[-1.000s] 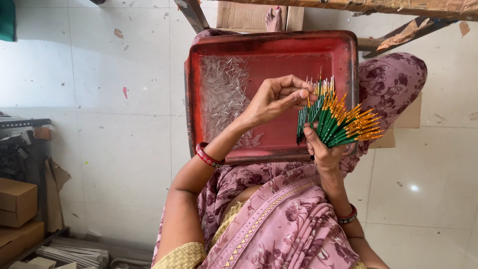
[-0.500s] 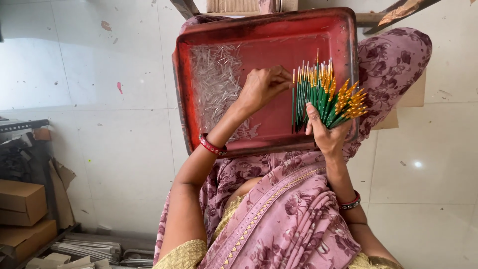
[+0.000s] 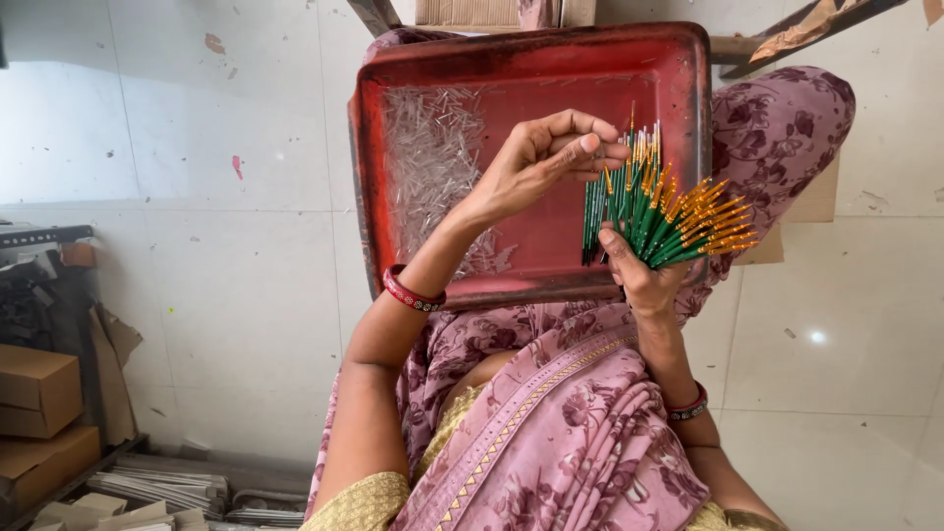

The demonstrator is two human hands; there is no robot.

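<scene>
A: Right hand [image 3: 644, 280] clenched round a fan of green sticks [image 3: 659, 211] over the red tray's [image 3: 531, 59] right edge.

B: And the left hand [image 3: 536, 162]?

A: Its grip pinches one stick tip. Best to pinch lightly and keep the fan tight, I'd judge.

B: Clear tubes [image 3: 433, 147] heaped near the tray's left edge.

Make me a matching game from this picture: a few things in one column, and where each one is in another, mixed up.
Things:
1. green sticks with orange tips
2. clear little tubes
3. red tray
4. red bangle

Places:
A. on the left wrist
B. fanned out in the right hand
C. heaped in the tray's left part
D. resting on the person's lap

Pairs: 1-B, 2-C, 3-D, 4-A
</scene>
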